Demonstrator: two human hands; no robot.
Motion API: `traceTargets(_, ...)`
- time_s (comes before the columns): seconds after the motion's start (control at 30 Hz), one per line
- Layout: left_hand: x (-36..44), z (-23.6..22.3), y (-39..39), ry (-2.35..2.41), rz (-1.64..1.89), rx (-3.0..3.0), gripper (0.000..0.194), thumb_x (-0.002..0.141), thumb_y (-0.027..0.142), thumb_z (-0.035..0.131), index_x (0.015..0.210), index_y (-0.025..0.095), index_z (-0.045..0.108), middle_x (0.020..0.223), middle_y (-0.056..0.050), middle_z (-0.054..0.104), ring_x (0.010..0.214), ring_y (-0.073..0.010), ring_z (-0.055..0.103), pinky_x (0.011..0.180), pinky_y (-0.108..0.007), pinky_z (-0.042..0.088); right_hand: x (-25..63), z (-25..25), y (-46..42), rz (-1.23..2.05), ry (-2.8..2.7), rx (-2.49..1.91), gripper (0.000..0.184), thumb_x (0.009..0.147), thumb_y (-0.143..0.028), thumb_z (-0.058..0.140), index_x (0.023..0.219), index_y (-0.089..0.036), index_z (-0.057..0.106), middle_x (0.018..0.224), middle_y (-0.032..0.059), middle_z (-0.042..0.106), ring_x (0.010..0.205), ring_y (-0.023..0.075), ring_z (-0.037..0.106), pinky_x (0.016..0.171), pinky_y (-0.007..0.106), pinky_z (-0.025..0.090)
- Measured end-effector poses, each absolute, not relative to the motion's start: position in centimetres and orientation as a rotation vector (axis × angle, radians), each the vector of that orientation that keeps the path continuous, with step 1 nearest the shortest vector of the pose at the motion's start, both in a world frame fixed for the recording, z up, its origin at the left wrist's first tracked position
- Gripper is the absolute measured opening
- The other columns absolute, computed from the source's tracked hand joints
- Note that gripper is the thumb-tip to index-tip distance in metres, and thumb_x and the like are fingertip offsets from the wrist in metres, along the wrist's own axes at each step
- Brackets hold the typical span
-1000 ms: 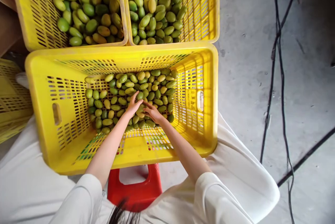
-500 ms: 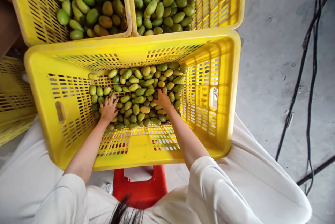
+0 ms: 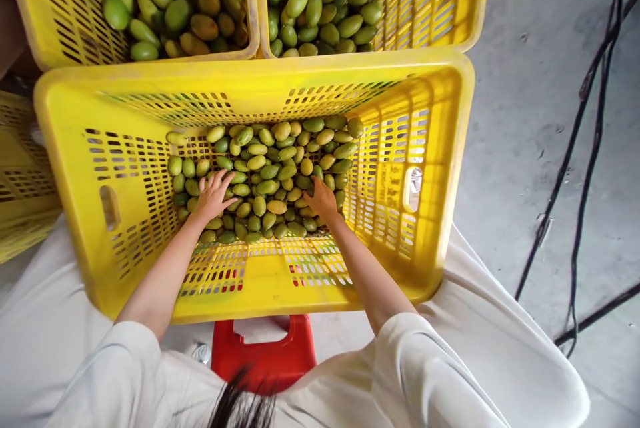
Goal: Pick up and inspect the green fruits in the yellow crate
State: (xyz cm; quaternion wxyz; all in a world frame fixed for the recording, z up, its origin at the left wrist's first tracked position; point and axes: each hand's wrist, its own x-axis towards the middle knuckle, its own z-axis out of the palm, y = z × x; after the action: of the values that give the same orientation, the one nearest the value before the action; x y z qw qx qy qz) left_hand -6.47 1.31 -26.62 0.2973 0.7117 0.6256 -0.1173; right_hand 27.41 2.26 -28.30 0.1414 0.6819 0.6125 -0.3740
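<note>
A large yellow plastic crate [image 3: 260, 301] with slotted walls stands in front of me, between my knees. Many small oval green fruits [image 3: 269, 187], some yellowish, cover much of its floor, mostly in one layer. My left hand [image 3: 214, 196] rests over the left part of the fruits with its fingers spread. On the right side of the layer, my right hand [image 3: 321, 200] reaches down with thumb and fingers apart, touching or just above the fruits. No fruit shows in either grasp, though each palm is hidden from above.
Behind stand two more yellow crates, left [image 3: 55, 1] and right [image 3: 425, 1], heaped with larger-looking green fruits. Another yellow crate [image 3: 25, 168] is at far left. A red stool [image 3: 265, 365] sits below the near rim. Black cables [image 3: 583, 121] lie on the concrete floor at right.
My hands were together at the middle of the fruits, then moved apart to left and right. Since then the left has shifted slightly rightward. The view has shifted too.
</note>
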Motion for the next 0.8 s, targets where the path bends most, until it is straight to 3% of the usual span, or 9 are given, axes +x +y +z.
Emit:
traceTargets(0.1, -4.5, -27.2, 3.0, 1.653, -0.286, 1.861, 0.05, 0.102, 0.033, 0.046, 0.149, 0.016, 0.052, 0.151, -0.022, 0.049, 0.135, -0.0382, 0.05, 0.113, -0.053, 0.039, 27.9, -28.5, 2.3, -1.076, 1.739, 1.878, 0.063, 0.097, -0.027, 0.055, 0.156, -0.014, 0.038, 0.142, 0.0215, 0.063, 0.122, 0.0362, 0.065, 0.094, 0.043, 0.054)
traceTargets(0.2, -2.5, -27.5, 4.1, 1.741, -0.351, 1.81, 0.041, 0.099, 0.019, 0.044, 0.137, 0.013, 0.059, 0.141, -0.024, 0.054, 0.127, -0.0398, 0.053, 0.099, -0.051, 0.049, 28.8, -29.1, 2.8, -1.085, 1.752, 1.865, 0.062, 0.095, -0.026, 0.059, 0.154, -0.014, 0.044, 0.136, 0.0214, 0.067, 0.118, 0.0353, 0.067, 0.091, 0.041, 0.054)
traceTargets(0.37, -0.7, -27.3, 4.3, 1.823, -0.41, 1.688, 0.033, 0.097, 0.013, 0.048, 0.129, 0.012, 0.056, 0.13, -0.022, 0.06, 0.124, -0.0366, 0.053, 0.097, -0.048, 0.05, 32.2, -29.7, 3.0, -1.221, 1.702, 2.092, 0.037, 0.096, -0.025, 0.055, 0.131, -0.018, 0.064, 0.121, 0.0116, 0.074, 0.099, 0.0248, 0.071, 0.084, 0.034, 0.056)
traceTargets(0.57, -1.2, -27.8, 4.6, 1.939, -0.475, 1.569, 0.04, 0.09, 0.025, 0.067, 0.127, 0.011, 0.056, 0.141, -0.026, 0.05, 0.128, -0.0432, 0.051, 0.098, -0.052, 0.05, 33.9, -29.0, 0.8, -0.722, 1.635, 2.107, 0.029, 0.099, -0.012, 0.045, 0.115, -0.011, 0.069, 0.121, 0.021, 0.069, 0.115, 0.0304, 0.065, 0.093, 0.037, 0.05)
traceTargets(0.67, -1.5, -28.2, 4.2, 1.949, -0.363, 1.557, 0.04, 0.09, 0.023, 0.065, 0.126, 0.01, 0.055, 0.142, -0.027, 0.049, 0.125, -0.0403, 0.057, 0.102, -0.05, 0.05, 33.2, -28.9, 0.0, -0.65, 1.61, 2.007, 0.035, 0.1, -0.007, 0.037, 0.116, -0.009, 0.067, 0.126, 0.0234, 0.066, 0.113, 0.0297, 0.066, 0.091, 0.037, 0.049)
traceTargets(0.8, -2.6, -28.3, 2.8, 1.89, -0.163, 1.507, 0.04, 0.087, 0.023, 0.067, 0.123, 0.013, 0.054, 0.125, -0.021, 0.064, 0.116, -0.0365, 0.065, 0.102, -0.049, 0.051, 33.1, -28.6, -0.8, -0.622, 1.665, 1.918, 0.044, 0.099, -0.005, 0.034, 0.134, -0.012, 0.059, 0.143, 0.0251, 0.057, 0.097, 0.0267, 0.07, 0.082, 0.038, 0.053)
